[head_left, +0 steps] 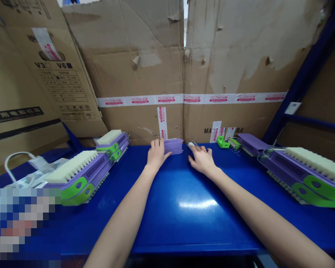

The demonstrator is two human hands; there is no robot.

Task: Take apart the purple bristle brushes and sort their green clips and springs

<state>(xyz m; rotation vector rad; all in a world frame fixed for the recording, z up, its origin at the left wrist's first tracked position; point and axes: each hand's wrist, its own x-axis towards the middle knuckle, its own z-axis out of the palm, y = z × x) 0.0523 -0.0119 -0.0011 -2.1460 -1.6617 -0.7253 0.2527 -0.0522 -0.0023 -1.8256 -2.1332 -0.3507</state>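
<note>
My left hand grips the left end of a purple brush body, with the thumb in front and the fingers behind. This part stands on its long edge near the back of the blue table, and pale bristles show along its top. Just right of it, my right hand has its fingers closed over a small clear plastic piece lying at the table's back. The fingertips hide most of that piece, and something whitish shows under them.
Purple-and-green brushes are stacked at the left, and more brushes at the right. A green part, small metal bits and another purple brush body lie back right. Cardboard walls the rear. A white cable lies left.
</note>
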